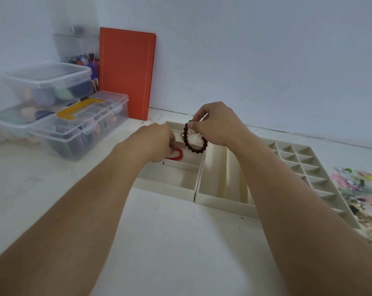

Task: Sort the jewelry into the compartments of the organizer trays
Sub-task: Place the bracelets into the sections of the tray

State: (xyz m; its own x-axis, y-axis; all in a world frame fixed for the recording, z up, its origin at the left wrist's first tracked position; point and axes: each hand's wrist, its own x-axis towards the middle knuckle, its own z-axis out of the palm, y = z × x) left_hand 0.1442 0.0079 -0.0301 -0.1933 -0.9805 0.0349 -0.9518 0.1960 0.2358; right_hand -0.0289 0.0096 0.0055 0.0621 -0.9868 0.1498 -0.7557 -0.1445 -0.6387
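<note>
White table (159, 242), right hand (219, 124) dangling bracelet (193, 142)

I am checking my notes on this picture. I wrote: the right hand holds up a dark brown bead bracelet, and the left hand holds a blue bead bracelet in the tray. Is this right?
Not quite. In the head view, the bracelet at the left hand is red, not blue. The rest stands: the right hand holds up a dark brown bead bracelet, and the red one lies in the tray.
</note>
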